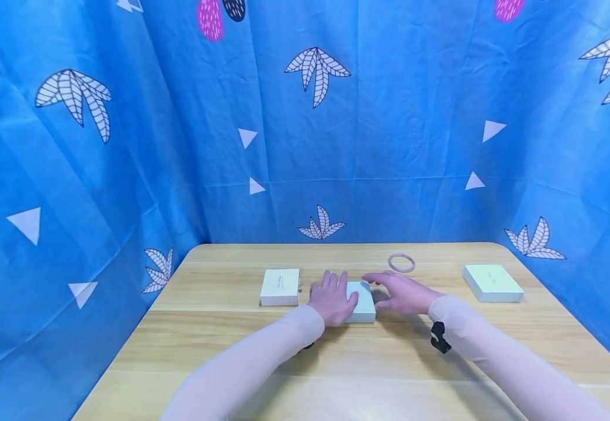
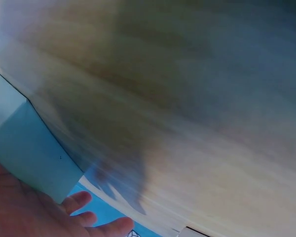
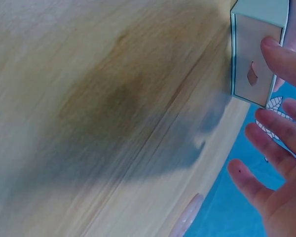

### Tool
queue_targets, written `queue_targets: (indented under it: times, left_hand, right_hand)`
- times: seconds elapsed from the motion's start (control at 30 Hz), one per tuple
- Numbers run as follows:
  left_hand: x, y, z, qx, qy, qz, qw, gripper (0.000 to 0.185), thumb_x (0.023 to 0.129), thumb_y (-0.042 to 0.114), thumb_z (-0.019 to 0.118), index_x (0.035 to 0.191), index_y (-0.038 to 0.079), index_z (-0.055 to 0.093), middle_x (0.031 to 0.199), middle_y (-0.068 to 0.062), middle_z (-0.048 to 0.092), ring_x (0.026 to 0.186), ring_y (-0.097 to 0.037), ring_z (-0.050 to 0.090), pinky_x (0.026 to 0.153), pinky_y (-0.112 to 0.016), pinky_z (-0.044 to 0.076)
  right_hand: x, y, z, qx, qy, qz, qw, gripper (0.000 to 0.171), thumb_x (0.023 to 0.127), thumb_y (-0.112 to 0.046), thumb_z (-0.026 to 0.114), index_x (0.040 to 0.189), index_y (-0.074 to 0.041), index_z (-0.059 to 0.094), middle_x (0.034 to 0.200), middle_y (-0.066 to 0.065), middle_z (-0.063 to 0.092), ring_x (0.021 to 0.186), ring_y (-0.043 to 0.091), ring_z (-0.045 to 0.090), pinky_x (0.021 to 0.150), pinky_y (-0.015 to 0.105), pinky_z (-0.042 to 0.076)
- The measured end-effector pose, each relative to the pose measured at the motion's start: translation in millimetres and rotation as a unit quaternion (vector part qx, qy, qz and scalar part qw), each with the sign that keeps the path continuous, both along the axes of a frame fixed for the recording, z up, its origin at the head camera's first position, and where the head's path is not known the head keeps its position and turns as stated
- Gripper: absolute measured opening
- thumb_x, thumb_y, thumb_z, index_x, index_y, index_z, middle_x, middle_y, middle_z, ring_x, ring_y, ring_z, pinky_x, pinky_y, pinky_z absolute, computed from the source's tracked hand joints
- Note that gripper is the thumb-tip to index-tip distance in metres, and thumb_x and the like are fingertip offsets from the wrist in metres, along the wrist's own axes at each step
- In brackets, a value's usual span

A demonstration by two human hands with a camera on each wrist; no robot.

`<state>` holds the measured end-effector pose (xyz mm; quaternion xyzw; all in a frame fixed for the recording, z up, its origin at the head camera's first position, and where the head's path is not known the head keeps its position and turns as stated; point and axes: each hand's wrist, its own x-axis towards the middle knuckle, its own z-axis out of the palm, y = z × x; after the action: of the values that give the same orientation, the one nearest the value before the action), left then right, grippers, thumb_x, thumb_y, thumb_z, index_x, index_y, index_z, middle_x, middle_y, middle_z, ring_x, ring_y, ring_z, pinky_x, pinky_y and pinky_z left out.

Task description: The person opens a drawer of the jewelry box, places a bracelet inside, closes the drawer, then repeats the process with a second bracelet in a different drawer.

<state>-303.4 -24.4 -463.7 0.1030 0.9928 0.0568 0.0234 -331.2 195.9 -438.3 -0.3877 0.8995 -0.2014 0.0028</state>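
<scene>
A pale green box (image 1: 364,304) lies flat at the middle of the wooden table (image 1: 231,351). My left hand (image 1: 331,299) rests on its left part, fingers straight and pointing away. In the left wrist view the box (image 2: 29,148) sits just past my palm (image 2: 15,212). My right hand (image 1: 402,292) lies against the box's right side with spread, straight fingers. Seen from the right wrist, one fingertip (image 3: 281,61) touches the box's side wall (image 3: 256,54). Neither hand curls round anything.
A white box (image 1: 280,286) lies just left of my left hand. Another pale box (image 1: 492,282) sits at the right of the table. A pale bangle (image 1: 401,263) lies behind my right hand, also showing as the bangle (image 3: 187,219) near the table's edge. Blue cloth (image 1: 73,175) walls three sides.
</scene>
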Motion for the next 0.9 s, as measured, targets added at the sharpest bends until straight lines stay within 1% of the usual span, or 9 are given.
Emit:
queue_targets:
  times: [0.17, 0.33, 0.47, 0.57, 0.7, 0.8, 0.9]
  left_hand:
    - [1.9, 0.8, 3.4, -0.001, -0.003, -0.002, 1.0, 0.077, 0.103, 0.062, 0.012, 0.163, 0.015, 0.015, 0.167, -0.012, 0.023, 0.156, -0.032, 0.014, 0.119, -0.061, 0.024]
    - [4.1, 1.1, 7.4, -0.007, -0.007, -0.005, 0.9999, 0.076, 0.103, 0.061, 0.015, 0.163, 0.014, 0.016, 0.167, -0.013, 0.023, 0.156, -0.032, 0.015, 0.119, -0.06, 0.024]
    - [2.6, 1.4, 9.3, -0.011, 0.0, -0.009, 0.9999, 0.076, 0.103, 0.061, 0.015, 0.162, 0.013, 0.018, 0.166, -0.013, 0.026, 0.155, -0.031, 0.017, 0.119, -0.06, 0.026]
    - [1.0, 1.2, 11.9, -0.014, 0.011, -0.01, 0.9998, 0.076, 0.103, 0.061, 0.017, 0.161, 0.013, 0.022, 0.164, -0.012, 0.03, 0.154, -0.031, 0.02, 0.117, -0.059, 0.03]
    - [0.4, -0.2, 13.1, -0.018, 0.013, -0.014, 0.9997, 0.076, 0.103, 0.061, 0.019, 0.16, 0.012, 0.026, 0.162, -0.012, 0.034, 0.15, -0.03, 0.028, 0.114, -0.056, 0.035]
    - [0.6, -2.2, 11.9, -0.019, 0.006, -0.018, 0.9996, 0.077, 0.102, 0.062, 0.02, 0.16, 0.012, 0.026, 0.161, -0.013, 0.035, 0.148, -0.029, 0.03, 0.113, -0.055, 0.036]
    - [-0.4, -2.7, 12.9, -0.019, 0.01, -0.02, 0.9996, 0.076, 0.102, 0.061, 0.023, 0.159, 0.011, 0.029, 0.159, -0.013, 0.038, 0.147, -0.029, 0.032, 0.114, -0.053, 0.036]
  right_hand:
    - [2.3, -1.1, 2.6, 0.006, -0.005, -0.002, 1.0, 0.072, 0.084, -0.028, 0.082, 0.147, -0.008, 0.051, 0.144, 0.012, 0.058, 0.132, 0.035, 0.055, 0.11, 0.053, 0.043]
    - [3.2, -0.4, 3.1, 0.011, -0.01, -0.005, 1.0, 0.072, 0.085, -0.026, 0.081, 0.147, -0.008, 0.05, 0.147, 0.012, 0.055, 0.135, 0.037, 0.052, 0.111, 0.055, 0.041]
    - [1.0, 1.6, 4.9, 0.011, 0.014, 0.001, 1.0, 0.067, 0.088, -0.024, 0.078, 0.147, -0.008, 0.051, 0.145, 0.012, 0.057, 0.132, 0.037, 0.054, 0.109, 0.055, 0.044]
    - [0.0, 2.0, 8.2, 0.006, 0.021, 0.001, 1.0, 0.063, 0.089, -0.02, 0.076, 0.146, -0.008, 0.052, 0.145, 0.011, 0.057, 0.132, 0.036, 0.054, 0.109, 0.054, 0.044]
    - [1.9, 1.6, 11.6, 0.007, 0.003, -0.007, 1.0, 0.06, 0.093, -0.019, 0.072, 0.147, -0.01, 0.051, 0.148, 0.01, 0.055, 0.135, 0.036, 0.051, 0.11, 0.054, 0.043]
    - [3.9, 0.7, 11.7, 0.011, -0.007, -0.01, 1.0, 0.058, 0.095, -0.022, 0.069, 0.148, -0.011, 0.05, 0.149, 0.009, 0.054, 0.136, 0.036, 0.05, 0.11, 0.055, 0.043]
    - [5.4, 1.0, 13.2, 0.009, -0.009, -0.007, 1.0, 0.059, 0.095, -0.026, 0.069, 0.149, -0.011, 0.049, 0.15, 0.008, 0.053, 0.138, 0.037, 0.048, 0.11, 0.055, 0.042]
